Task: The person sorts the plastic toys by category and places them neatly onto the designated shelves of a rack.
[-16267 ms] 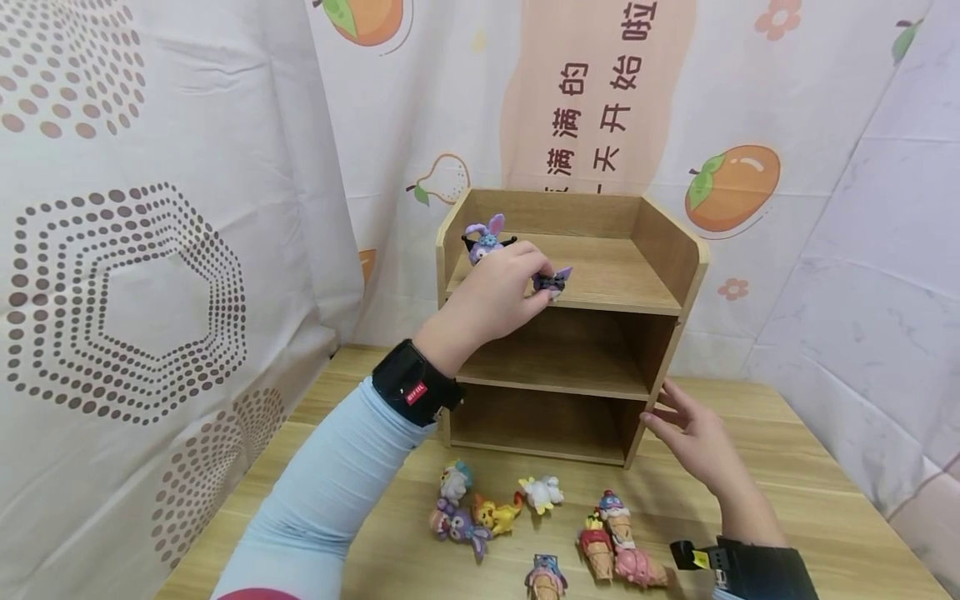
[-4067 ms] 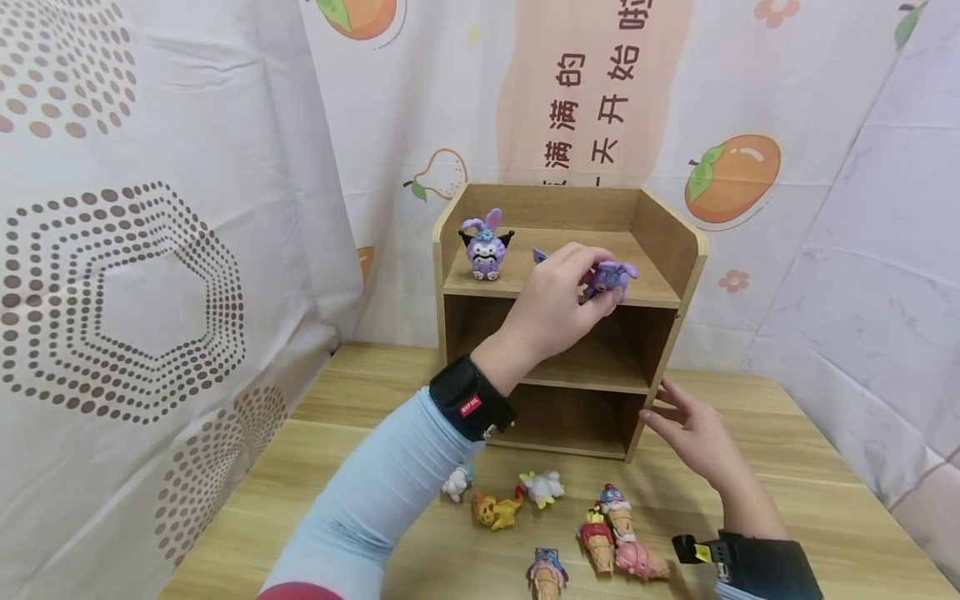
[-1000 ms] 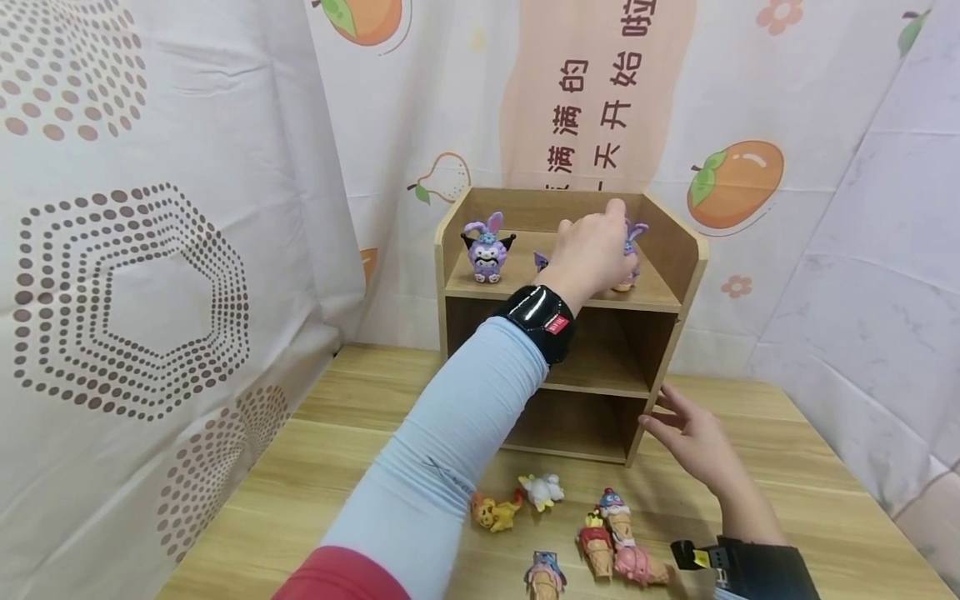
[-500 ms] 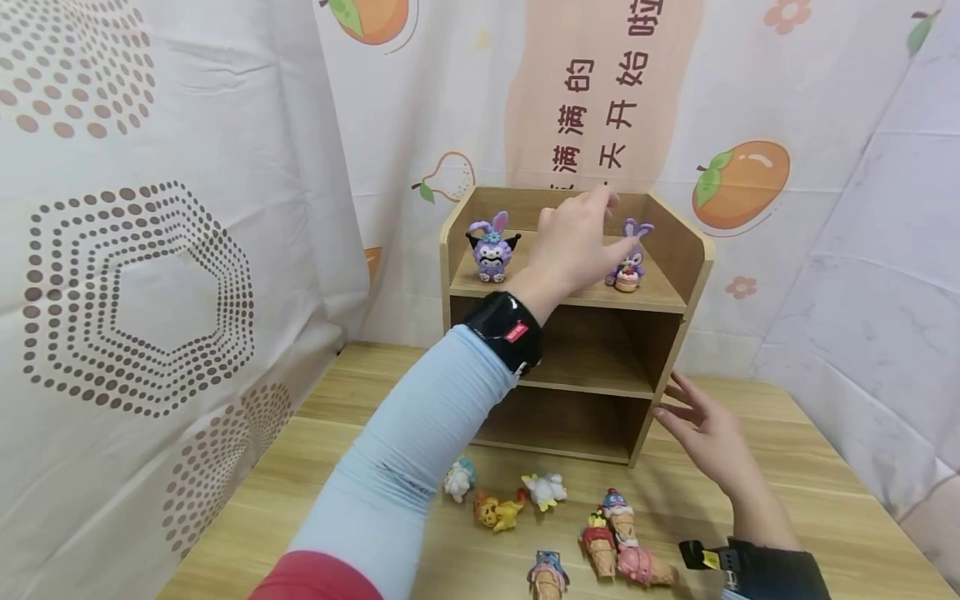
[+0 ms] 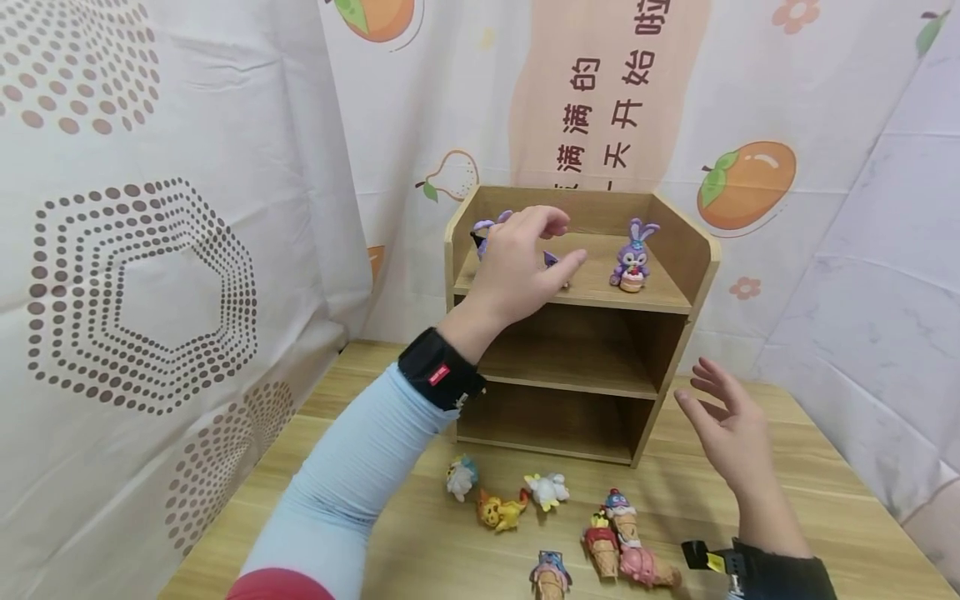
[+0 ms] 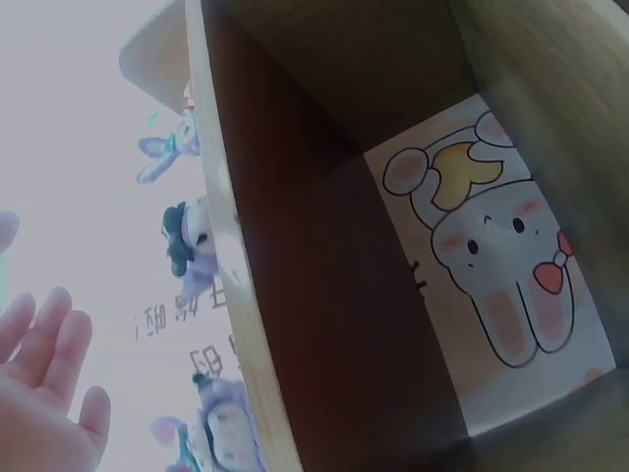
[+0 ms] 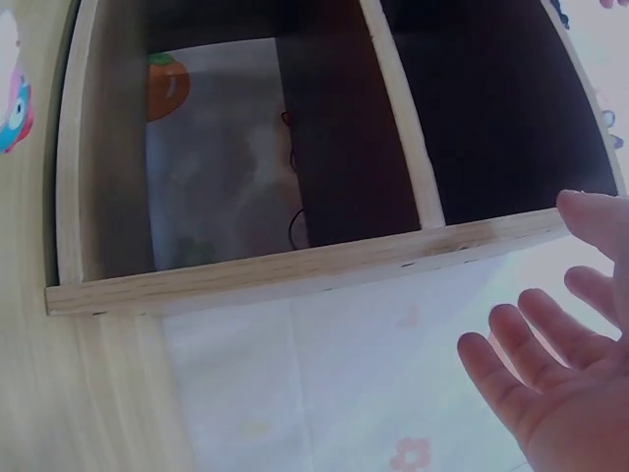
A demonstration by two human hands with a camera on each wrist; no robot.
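My left hand (image 5: 517, 267) hangs with loose fingers in front of the top shelf of the wooden shelf unit (image 5: 570, 379), holding nothing. Upright at the right of that shelf stands a purple bunny figurine with a cake (image 5: 632, 262). A middle figurine (image 6: 197, 241) and a purple figurine with black pointed ears (image 6: 228, 433) stand further left, both partly behind my left hand in the head view. Beside the unit's right side panel, my right hand (image 5: 731, 433) is spread, empty and apart from the wood.
On the table before the unit lie a white-and-blue figurine (image 5: 461, 477), a yellow-orange one (image 5: 501, 510) and a white one (image 5: 547, 490). Several ice-cream-cone figurines (image 5: 602, 546) lie further right, one cone (image 5: 551, 577) nearer the front. Printed curtains hang behind and left.
The bunny figurine went from the table to the top shelf's right in my left hand, which let it go and moved left. My right hand has come off the side panel.
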